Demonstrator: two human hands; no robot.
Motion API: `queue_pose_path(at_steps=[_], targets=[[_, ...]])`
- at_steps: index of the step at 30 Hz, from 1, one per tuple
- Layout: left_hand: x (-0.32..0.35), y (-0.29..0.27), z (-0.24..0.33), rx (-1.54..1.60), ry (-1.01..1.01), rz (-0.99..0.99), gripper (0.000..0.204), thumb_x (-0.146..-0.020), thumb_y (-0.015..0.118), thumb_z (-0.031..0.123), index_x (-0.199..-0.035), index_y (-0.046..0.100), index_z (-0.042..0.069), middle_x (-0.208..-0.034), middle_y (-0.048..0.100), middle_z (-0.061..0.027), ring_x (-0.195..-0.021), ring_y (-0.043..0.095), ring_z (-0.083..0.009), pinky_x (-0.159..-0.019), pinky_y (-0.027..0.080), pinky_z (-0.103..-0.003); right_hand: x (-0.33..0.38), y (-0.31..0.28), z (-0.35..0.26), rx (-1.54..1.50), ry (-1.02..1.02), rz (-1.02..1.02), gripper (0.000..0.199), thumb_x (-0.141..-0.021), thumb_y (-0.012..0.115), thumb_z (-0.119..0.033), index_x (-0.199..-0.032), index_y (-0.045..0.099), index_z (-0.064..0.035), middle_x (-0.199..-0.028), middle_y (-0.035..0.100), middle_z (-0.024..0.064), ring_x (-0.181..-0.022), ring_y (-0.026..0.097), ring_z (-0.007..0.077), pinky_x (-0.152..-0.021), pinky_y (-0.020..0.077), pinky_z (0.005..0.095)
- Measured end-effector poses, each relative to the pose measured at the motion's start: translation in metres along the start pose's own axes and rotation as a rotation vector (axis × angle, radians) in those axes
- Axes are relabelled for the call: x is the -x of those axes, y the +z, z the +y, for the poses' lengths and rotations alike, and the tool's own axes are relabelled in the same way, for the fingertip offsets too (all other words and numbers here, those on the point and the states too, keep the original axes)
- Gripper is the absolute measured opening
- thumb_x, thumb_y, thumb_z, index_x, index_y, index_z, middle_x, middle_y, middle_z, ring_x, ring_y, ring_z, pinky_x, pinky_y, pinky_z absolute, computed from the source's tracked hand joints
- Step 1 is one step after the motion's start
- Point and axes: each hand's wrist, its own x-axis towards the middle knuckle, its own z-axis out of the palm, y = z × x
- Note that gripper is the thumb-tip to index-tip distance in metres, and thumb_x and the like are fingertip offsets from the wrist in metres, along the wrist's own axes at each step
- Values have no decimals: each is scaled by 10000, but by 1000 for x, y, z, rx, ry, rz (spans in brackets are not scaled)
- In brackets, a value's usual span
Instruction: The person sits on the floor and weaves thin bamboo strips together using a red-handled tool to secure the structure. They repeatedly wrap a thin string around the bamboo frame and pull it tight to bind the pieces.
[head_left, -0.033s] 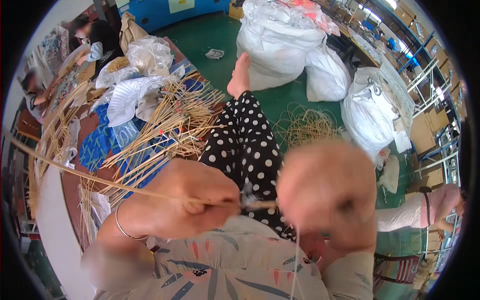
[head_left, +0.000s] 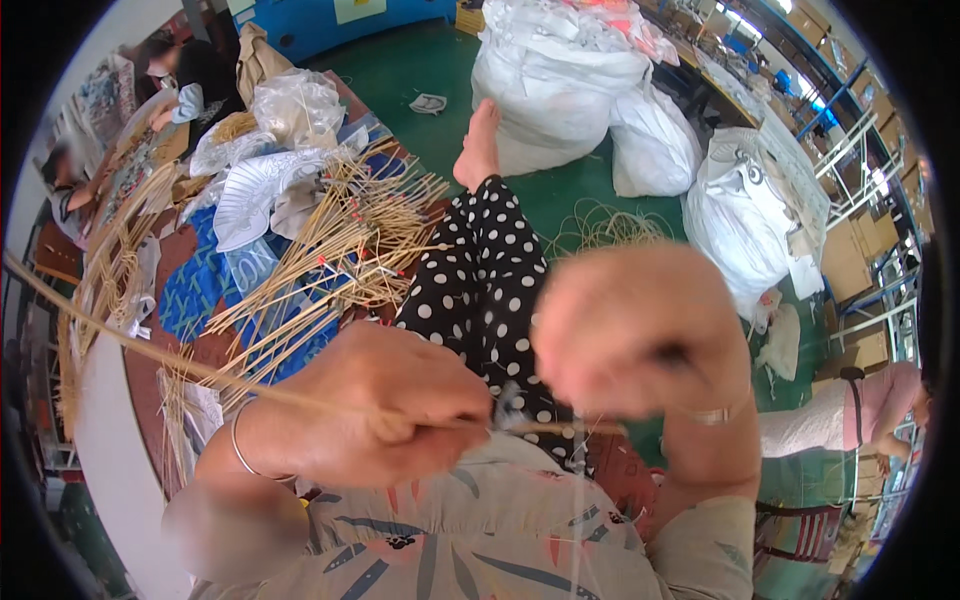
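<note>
My left hand is closed round a long, thin tan cane strip. One end of the strip runs off to the far left; the other sticks out past my fingers to the right. Just beside those fingertips a small whitish tuft clings to the strip. Above the strip's right end my right hand is curled, smeared by motion. A thin white thread hangs from its fingertips down over my shirt. Both hands are over my lap, in front of dotted trousers.
A heap of thin sticks lies on blue cloth on the table at left, by a clear plastic bag. Large white sacks and a loose cane coil are on the green floor. Other people sit far left and right.
My right hand has moved up and slightly left, uncovering the strip's right end. The thread has shifted left with it. My left hand keeps hold of the strip, moved slightly.
</note>
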Motion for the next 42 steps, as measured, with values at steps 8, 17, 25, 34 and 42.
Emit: queue_pose_path(at_steps=[8, 17, 25, 34, 42], targets=[[3, 1, 13, 49, -44, 214, 148, -635, 629, -8, -766, 569, 28, -622, 540, -77, -529, 559, -233, -468, 425, -281, -10, 13, 32, -519, 641, -132, 68, -708, 586, 16, -769, 583, 46, -628, 538, -12, -595, 469, 28, -507, 359, 180], [6, 1, 9, 82, -33, 261, 126, -637, 616, -27, -750, 575, 13, -640, 562, -84, -506, 542, -221, -457, 412, -274, -9, 8, 30, -149, 515, 264, 75, -715, 562, -12, -780, 598, 0, -671, 578, 25, -542, 488, 47, -482, 376, 180], [2, 1, 11, -168, 124, 485, 100, -655, 602, -36, -739, 560, -1, -615, 554, -84, -457, 509, -209, -396, 372, -274, 26, 55, 5, 120, 104, 628, 164, -788, 539, -54, -930, 557, 26, -814, 580, 90, -612, 514, 93, -488, 390, 192], [4, 7, 13, -384, 189, 519, 166, -639, 635, 10, -785, 560, -16, -610, 541, -85, -417, 483, -204, -365, 356, -278, 15, 72, 21, 210, 127, 463, 158, -727, 604, -65, -865, 541, -21, -677, 544, 43, -541, 515, 119, -467, 390, 236], [9, 8, 20, -422, 38, 361, 173, -597, 642, 12, -744, 552, 20, -539, 433, -51, -388, 434, -197, -336, 312, -302, 11, 56, -20, 1181, -166, 110, 153, -600, 575, -76, -739, 518, -44, -735, 546, 61, -560, 511, 178, -412, 369, 271]])
